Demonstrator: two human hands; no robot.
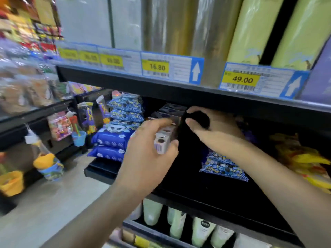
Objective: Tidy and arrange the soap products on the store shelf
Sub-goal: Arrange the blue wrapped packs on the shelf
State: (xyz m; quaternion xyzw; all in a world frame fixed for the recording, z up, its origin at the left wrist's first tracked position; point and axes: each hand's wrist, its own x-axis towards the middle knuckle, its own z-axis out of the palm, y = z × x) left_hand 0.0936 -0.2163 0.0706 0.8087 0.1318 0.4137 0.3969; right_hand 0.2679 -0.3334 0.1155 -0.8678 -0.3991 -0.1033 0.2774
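Now we see both our hands reaching into the dark middle shelf (206,178). Our left hand (150,153) curls its grip round a small pale soap box (162,140), thumb on the near side and fingers over the top; the box shows a barcode label and a dark round mark. Just behind it, a row of similar boxes (170,110) runs back under the upper shelf (161,83). Our right hand (213,129) has its fingers bent round something black (200,119) beside that row; we cannot tell what it is, as it merges with the dark shelf.

Further left on the same shelf, blue packs (114,140) with a panda face lie stacked, and one more patterned blue pack (223,167) lies flat below our right forearm. Yellow bags (300,158) sit at the right. Tall rolls (250,29) stand on the upper shelf, above price tags (157,67) reading 16.80 and 49.00. Below, pale bottles (175,224) stand in a row.
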